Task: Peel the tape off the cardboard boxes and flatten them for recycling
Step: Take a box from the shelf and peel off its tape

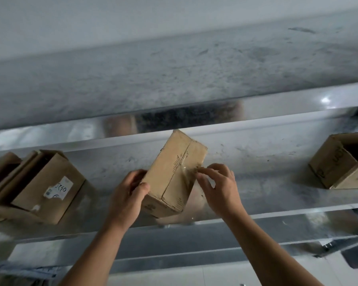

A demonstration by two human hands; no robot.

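Two hands [130,195] [219,188], one taped box [172,172]

There are three cardboard boxes: the middle box [172,172], the left box [48,188] and the right box [339,162]. There are two hands, the left hand [128,195] and the right hand [219,188]. There is one clear tape strip [187,172] and one white sticker [58,187]. Some flat cardboard pieces [2,168] stand at the far left — too close together to count. There is one shiny shelf [256,162].
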